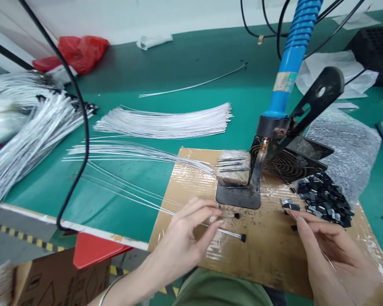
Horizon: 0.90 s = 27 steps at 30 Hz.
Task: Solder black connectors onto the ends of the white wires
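My left hand (191, 233) is closed over thin white wires (140, 199) on the cardboard. Two black-tipped wire ends come out past its fingers: one black connector (236, 216) near the fingertips, another black connector (243, 237) lower down. The fingers hide exactly how the wires are gripped. My right hand (332, 250) pinches a thin strand of solder wire (328, 260), whose tail hangs over the palm. Its fingertips are at a few small black connector pieces (290, 205), beside a larger pile of black pieces (327, 199).
A blue-handled soldering iron (284, 76) leans in a black stand (239, 197), above a block (233, 168) with wire tips on it. A small fan (284, 157) stands behind. White wire bundles (166, 123) lie left on the green mat. A black cable (83, 114) hangs in front.
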### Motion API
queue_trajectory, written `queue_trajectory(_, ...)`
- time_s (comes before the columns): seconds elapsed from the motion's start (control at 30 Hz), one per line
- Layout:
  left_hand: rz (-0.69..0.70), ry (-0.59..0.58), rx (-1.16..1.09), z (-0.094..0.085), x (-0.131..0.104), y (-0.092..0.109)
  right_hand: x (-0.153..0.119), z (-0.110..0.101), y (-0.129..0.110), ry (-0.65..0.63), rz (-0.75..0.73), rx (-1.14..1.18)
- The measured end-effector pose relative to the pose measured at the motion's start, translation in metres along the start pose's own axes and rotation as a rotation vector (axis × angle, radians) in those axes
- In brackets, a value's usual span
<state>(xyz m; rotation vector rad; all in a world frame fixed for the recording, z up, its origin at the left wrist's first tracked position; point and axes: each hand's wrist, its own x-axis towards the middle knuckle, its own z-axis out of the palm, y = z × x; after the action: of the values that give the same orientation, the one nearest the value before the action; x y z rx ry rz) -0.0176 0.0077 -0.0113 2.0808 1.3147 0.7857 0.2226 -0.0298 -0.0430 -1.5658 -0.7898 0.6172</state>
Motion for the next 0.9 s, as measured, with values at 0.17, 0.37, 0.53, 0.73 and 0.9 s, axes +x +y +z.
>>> queue_trajectory(0.17, 0.199, 0.117, 0.639, -0.033, 0.03, -0.048, 0.001, 0.002, 0.001, -0.006, -0.036, -0.014)
queue_trajectory(0.37, 0.326, -0.026, 0.835, -0.056, 0.07, -0.098, 0.003, -0.001, 0.005, -0.052, -0.019, -0.013)
queue_trajectory(0.53, 0.421, -0.064, 0.849, -0.069, 0.077, -0.106, 0.003, -0.003, 0.009, -0.065, -0.015, -0.01)
queue_trajectory(0.73, 0.477, 0.059, 0.801, -0.082, 0.07, -0.108, 0.004, -0.004, 0.01, -0.063, -0.016, -0.032)
queue_trajectory(0.9, 0.53, 0.136, 0.79, -0.085, 0.06, -0.103, 0.004, -0.004, 0.01, -0.078, 0.005, -0.04)
